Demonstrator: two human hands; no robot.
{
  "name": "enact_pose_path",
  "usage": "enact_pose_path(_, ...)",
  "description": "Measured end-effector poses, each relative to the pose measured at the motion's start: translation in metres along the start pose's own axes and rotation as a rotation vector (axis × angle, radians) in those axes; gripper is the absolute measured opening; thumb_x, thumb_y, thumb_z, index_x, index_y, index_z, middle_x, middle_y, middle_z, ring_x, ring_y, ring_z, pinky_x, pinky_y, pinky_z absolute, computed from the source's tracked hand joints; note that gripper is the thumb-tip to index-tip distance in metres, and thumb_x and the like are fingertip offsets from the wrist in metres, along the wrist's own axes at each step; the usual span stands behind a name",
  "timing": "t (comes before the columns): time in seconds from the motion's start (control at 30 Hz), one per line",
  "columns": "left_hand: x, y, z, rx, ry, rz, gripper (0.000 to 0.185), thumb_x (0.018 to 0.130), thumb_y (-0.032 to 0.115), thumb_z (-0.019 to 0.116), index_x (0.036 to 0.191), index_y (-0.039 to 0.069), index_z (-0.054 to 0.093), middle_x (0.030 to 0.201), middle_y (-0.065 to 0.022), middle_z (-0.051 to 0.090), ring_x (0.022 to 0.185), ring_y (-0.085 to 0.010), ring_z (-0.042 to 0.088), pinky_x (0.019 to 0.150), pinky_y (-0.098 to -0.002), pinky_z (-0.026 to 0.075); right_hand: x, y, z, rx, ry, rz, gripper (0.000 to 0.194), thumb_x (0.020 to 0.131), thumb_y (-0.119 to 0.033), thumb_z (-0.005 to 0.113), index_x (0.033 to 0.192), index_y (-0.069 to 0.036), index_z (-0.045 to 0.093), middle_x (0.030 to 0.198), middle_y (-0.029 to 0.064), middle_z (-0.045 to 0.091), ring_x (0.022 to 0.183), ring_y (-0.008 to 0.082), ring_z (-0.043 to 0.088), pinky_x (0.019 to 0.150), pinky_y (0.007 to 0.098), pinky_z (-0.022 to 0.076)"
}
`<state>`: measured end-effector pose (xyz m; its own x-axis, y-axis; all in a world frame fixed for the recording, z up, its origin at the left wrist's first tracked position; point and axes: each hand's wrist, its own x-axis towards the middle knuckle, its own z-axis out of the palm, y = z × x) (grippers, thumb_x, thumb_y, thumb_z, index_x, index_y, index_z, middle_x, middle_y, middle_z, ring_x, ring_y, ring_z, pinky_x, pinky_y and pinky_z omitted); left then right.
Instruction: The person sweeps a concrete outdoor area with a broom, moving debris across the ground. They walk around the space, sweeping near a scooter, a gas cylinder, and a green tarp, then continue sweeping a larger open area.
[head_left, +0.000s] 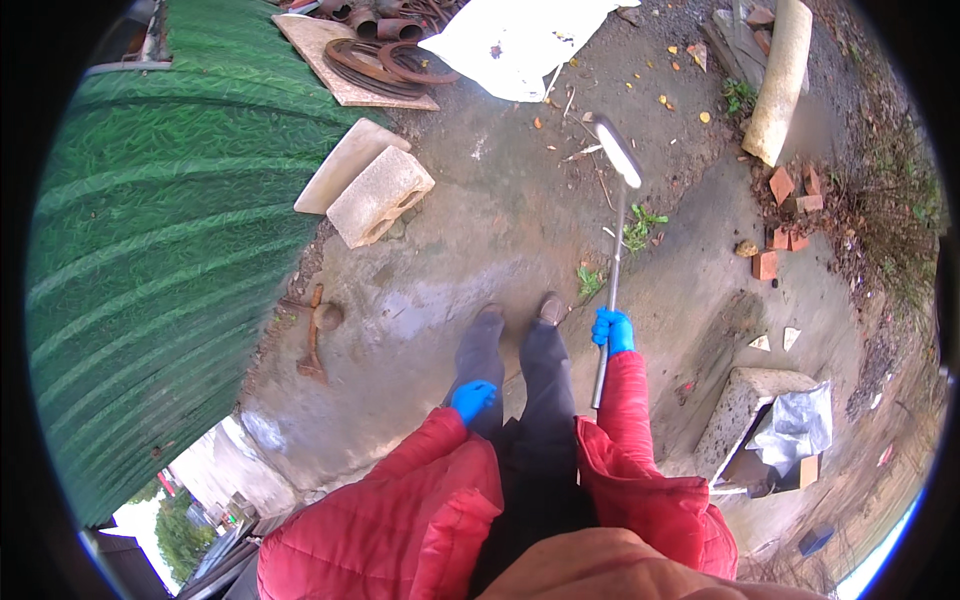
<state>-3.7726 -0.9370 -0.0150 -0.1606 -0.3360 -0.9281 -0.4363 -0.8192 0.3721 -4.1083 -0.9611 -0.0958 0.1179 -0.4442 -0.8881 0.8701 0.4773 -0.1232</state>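
Note:
My right hand (613, 331), in a blue glove, grips a long metal pole (616, 255) near its lower part. At the pole's far end is a pale, elongated head (619, 154), slightly blurred, over the wet concrete ground (450, 277). My left hand (472, 400), also blue-gloved, is in front of my left thigh with its fingers curled in; nothing shows in it. Small green weeds (639, 229) grow just right of the pole. My shoes (551, 307) stand on the concrete between the two hands.
A green corrugated sheet wall (172, 232) runs along the left. Near it are a concrete block (381, 196), a flat slab (349, 161) and a wooden-handled tool (315, 330). A white sack (517, 45) lies ahead. Broken bricks (765, 265), a pale cylinder (780, 82) and a stone trough (750, 386) are at right.

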Motion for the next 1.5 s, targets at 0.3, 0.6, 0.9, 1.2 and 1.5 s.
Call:
enact_pose_path(0.3, 0.016, 0.058, 0.016, -0.159, -0.061, 0.085, 0.018, 0.080, 0.017, 0.044, 0.085, 0.004, 0.056, 0.074, -0.0049, 0.056, 0.064, -0.0124, 0.053, 0.059, -0.0228, 0.042, 0.074, -0.027, 0.055, 0.325, -0.122, 0.295, 0.022, 0.074, -0.009, 0.037, 0.053, -0.014, 0.030, 0.046, -0.0022, 0.029, 0.035, 0.0084, 0.029, 0.030, 0.0229, 0.0234)
enact_pose_path(0.6, 0.079, 0.145, -0.006, -0.166, 0.024, 0.026, 0.018, 0.078, 0.019, 0.046, 0.082, 0.005, 0.057, 0.071, -0.0048, 0.057, 0.060, -0.0126, 0.054, 0.055, -0.0228, 0.042, 0.087, -0.120, 0.138, -0.297, -0.113, 0.187, 0.021, 0.074, -0.011, 0.046, 0.057, -0.014, 0.035, 0.044, -0.0040, 0.029, 0.032, 0.0089, 0.027, 0.030, 0.0243, 0.0210)
enact_pose_path(0.9, 0.102, 0.182, -0.069, -0.378, 0.233, -0.057, 0.018, 0.077, 0.017, 0.047, 0.081, 0.002, 0.057, 0.069, -0.0063, 0.057, 0.059, -0.0130, 0.054, 0.056, -0.0227, 0.043, 0.241, -0.220, 0.171, -0.984, 0.175, -0.446, 0.014, 0.073, -0.012, 0.046, 0.067, -0.007, 0.057, 0.054, 0.0080, 0.053, 0.044, 0.0206, 0.051, 0.040, 0.0338, 0.0411)
enact_pose_path(1.2, 0.120, 0.204, -0.030, -0.762, 0.405, -0.129, 0.018, 0.078, 0.017, 0.047, 0.081, 0.001, 0.057, 0.069, -0.0056, 0.057, 0.058, -0.0116, 0.053, 0.054, -0.0221, 0.043, 0.402, -0.432, 0.299, -1.428, 0.201, -0.300, 0.015, 0.072, -0.014, 0.046, 0.062, -0.006, 0.052, 0.050, 0.0077, 0.048, 0.040, 0.0196, 0.046, 0.035, 0.0314, 0.0359)
enact_pose_path(1.5, 0.133, 0.340, 0.051, -0.730, 0.348, -0.166, 0.018, 0.075, 0.018, 0.050, 0.082, 0.005, 0.058, 0.070, -0.0053, 0.056, 0.060, -0.0119, 0.052, 0.056, -0.0239, 0.042, 0.372, -0.418, 0.514, -1.480, -0.367, -0.372, 0.014, 0.062, -0.014, 0.056, 0.073, -0.005, 0.056, 0.059, 0.0094, 0.055, 0.050, 0.0202, 0.054, 0.044, 0.0296, 0.0414)
